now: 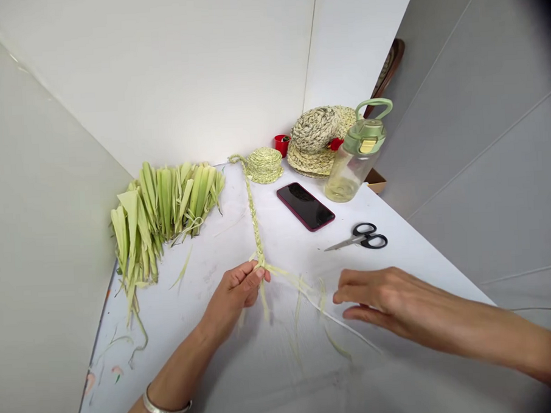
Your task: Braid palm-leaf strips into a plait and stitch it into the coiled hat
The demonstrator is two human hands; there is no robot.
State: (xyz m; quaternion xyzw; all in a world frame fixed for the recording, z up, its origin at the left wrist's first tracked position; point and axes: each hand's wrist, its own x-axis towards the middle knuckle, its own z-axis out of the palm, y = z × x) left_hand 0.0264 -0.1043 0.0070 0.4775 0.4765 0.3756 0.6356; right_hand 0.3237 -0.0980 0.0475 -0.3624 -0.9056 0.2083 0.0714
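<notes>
A pale green braid (254, 222) of corn husk runs from a small coil (264, 165) at the back toward me. Its near end is pinched between the thumb and fingers of my left hand (245, 284). Loose husk strips (265, 301) hang below that pinch, and others spread out to the right along a thin white cord (338, 320). To the right of these strands, my right hand (373, 296) hovers with its fingers apart and nothing in them. Black-handled scissors (361, 237) lie beyond it, blades pointing left.
A heap of green husks (166, 205) covers the table's left side. A dark phone (305, 206) lies behind the scissors, near a green-lidded bottle (355, 157). Farther back are larger braided coils (316, 138) and a small red cup (281, 145). Walls stand behind and left.
</notes>
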